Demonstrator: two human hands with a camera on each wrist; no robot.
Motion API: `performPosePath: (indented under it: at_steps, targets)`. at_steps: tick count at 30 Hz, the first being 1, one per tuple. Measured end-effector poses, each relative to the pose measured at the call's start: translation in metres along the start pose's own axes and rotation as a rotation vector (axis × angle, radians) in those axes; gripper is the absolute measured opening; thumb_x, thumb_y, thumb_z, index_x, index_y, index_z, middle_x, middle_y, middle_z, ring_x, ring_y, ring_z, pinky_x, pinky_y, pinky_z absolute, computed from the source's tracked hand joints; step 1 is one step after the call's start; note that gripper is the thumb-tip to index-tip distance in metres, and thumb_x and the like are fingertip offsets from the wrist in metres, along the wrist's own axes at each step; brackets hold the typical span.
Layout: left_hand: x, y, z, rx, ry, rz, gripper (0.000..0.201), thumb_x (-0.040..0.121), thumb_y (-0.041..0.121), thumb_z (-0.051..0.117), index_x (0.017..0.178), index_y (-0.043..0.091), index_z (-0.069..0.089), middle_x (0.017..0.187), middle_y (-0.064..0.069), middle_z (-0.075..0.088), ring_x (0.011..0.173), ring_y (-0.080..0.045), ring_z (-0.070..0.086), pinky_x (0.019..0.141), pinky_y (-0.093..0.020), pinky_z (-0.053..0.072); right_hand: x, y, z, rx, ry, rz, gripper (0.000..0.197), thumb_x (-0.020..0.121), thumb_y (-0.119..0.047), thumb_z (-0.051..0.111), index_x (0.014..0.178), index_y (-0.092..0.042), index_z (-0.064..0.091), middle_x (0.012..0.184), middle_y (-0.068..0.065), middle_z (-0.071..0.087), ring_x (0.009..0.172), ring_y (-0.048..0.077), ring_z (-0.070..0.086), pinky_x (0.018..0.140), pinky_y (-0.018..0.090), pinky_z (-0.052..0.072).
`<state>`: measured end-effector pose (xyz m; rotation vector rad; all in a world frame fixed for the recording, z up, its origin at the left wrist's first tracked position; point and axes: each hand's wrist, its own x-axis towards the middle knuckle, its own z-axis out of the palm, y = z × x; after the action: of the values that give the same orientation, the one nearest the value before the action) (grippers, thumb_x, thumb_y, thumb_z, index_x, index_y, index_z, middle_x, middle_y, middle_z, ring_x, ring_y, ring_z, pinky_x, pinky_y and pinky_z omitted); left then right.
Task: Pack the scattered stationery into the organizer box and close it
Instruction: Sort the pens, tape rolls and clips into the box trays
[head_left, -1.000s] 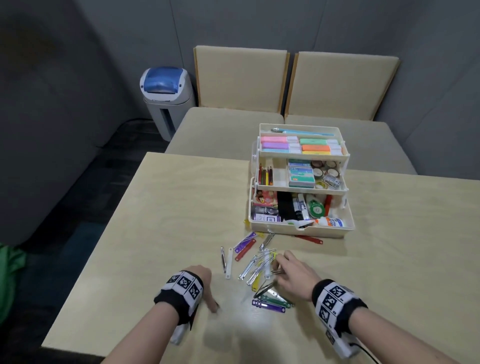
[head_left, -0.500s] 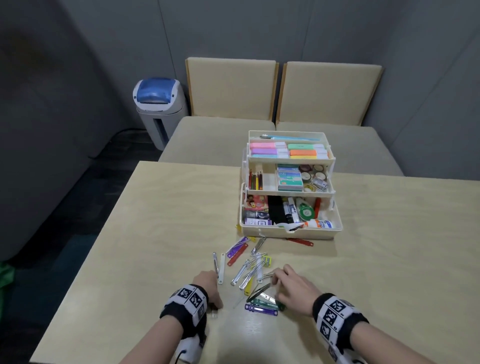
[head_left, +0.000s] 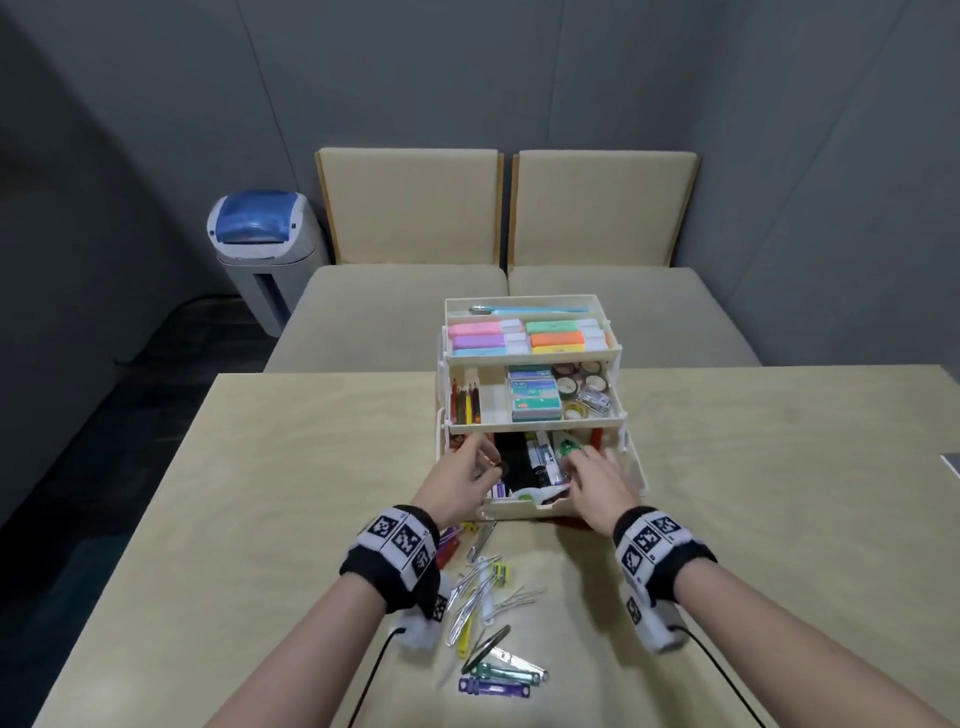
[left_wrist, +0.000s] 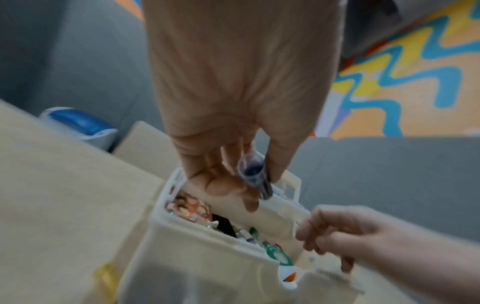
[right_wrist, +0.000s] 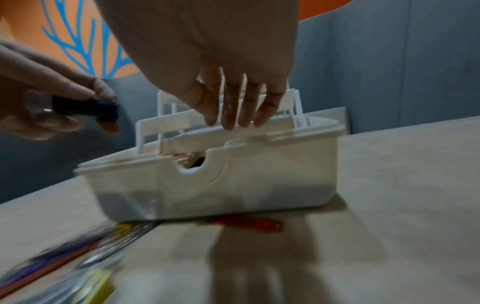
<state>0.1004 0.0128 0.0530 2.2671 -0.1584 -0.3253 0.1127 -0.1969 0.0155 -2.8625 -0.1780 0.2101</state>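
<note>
Organizer box: the white three-tier box (head_left: 540, 512) stands open on the table (head_left: 779, 493), toward the far edge and about midway between the side edges, its upper trays stepped back toward the seats.
Top tray: pastel highlighters (head_left: 480, 335) in pink, purple, green and orange, with a pale blue pen (head_left: 540, 310) along the back.
Middle tray: coloured pencils (head_left: 464, 402) at the left, green staple boxes (head_left: 535, 400) in the middle, tape rolls (head_left: 584, 382) at the right.
Left hand: the left hand (head_left: 460, 480) is over the left side of the bottom compartment, thumb and fingers pinching a small dark cylinder (left_wrist: 253, 174) with a clear end. What the cylinder is I cannot tell.
Right hand: the right hand (head_left: 592, 486) hovers over the right side of the bottom compartment, fingers straight and slightly spread, pointing down at the box rim, holding nothing.
Loose stationery: a scatter of clips and fasteners (head_left: 491, 623) lies on the table between the box and the near edge, under the wrists: clear and silver ones, a yellow one, a green one and a purple one (head_left: 493, 688) nearest the person.
Red strip: a red fastener (right_wrist: 245, 224) lies flat against the foot of the box's near wall.
Beyond the table: two beige seats (head_left: 405, 306) and a shredder bin with a blue lid (head_left: 257, 228) in the left corner.
</note>
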Motion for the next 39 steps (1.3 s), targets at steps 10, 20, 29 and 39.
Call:
performPosePath:
  at_steps: [10,20,29,39]
  targets:
    - [0.041,0.001,0.016,0.073,0.012,0.032,0.02,0.091,0.025,0.06,0.106,0.018,0.049,0.085,0.006,0.058,0.075,-0.012,0.057,0.073,-0.032,0.049,0.043,-0.002,0.001,-0.11,-0.409,0.035,0.02,0.088,-0.034,0.057,0.105,-0.024,0.059,0.123,0.005,0.049,0.123,0.025,0.037,0.107,0.05,0.022]
    - [0.057,-0.003,0.032,0.112,-0.2,0.104,0.028,0.09,0.008,0.048,0.116,0.02,0.048,0.104,0.004,0.06,0.094,-0.013,0.054,0.079,-0.025,0.044,0.041,0.046,-0.027,0.426,-0.171,0.099,0.012,0.085,-0.031,0.068,0.076,-0.03,0.06,0.086,-0.002,0.063,0.083,0.017,0.058,0.078,0.034,0.048]
    - [0.078,0.003,0.056,0.31,-0.375,0.044,0.02,0.081,0.011,0.065,0.1,0.019,0.067,0.102,0.0,0.068,0.095,-0.016,0.062,0.078,-0.024,0.05,0.04,0.054,-0.028,0.48,-0.12,0.107,0.007,0.086,-0.027,0.068,0.082,-0.022,0.064,0.078,-0.006,0.061,0.068,0.01,0.055,0.061,0.021,0.04]
    - [0.079,0.011,0.067,0.609,-0.308,-0.038,0.025,0.09,0.026,0.054,0.103,0.006,0.065,0.104,-0.013,0.065,0.099,-0.031,0.061,0.082,-0.038,0.052,0.041,0.044,-0.038,0.362,-0.135,0.094,0.011,0.091,-0.026,0.061,0.095,-0.018,0.068,0.088,-0.004,0.061,0.072,0.007,0.053,0.06,0.018,0.038]
